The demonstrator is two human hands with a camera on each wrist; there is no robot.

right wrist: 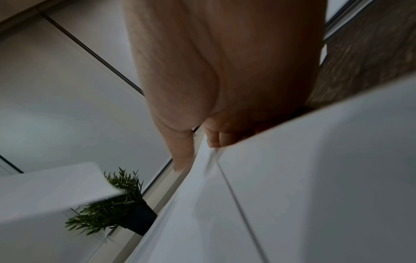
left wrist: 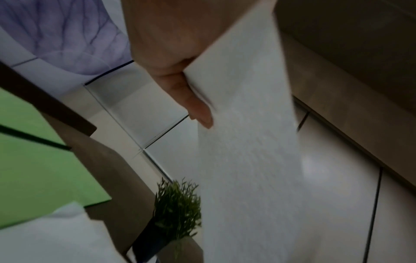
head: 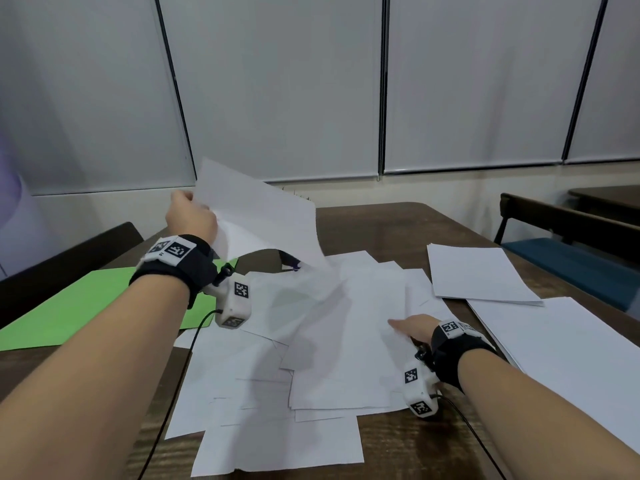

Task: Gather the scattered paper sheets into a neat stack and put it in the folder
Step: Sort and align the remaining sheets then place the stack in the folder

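My left hand is raised above the table's far left and grips a white sheet by its edge. The sheet hangs curved over the pile. In the left wrist view the thumb presses on that sheet. A loose pile of scattered white sheets covers the middle of the wooden table. My right hand lies low at the pile's right side. Its thumb and curled fingers pinch the edge of a sheet. The green folder lies flat at the left.
Two separate lots of white paper lie on the right, one at the back and one nearer. A small potted plant stands at the table's far edge. A dark chair is at the left and a blue-seated bench at the right.
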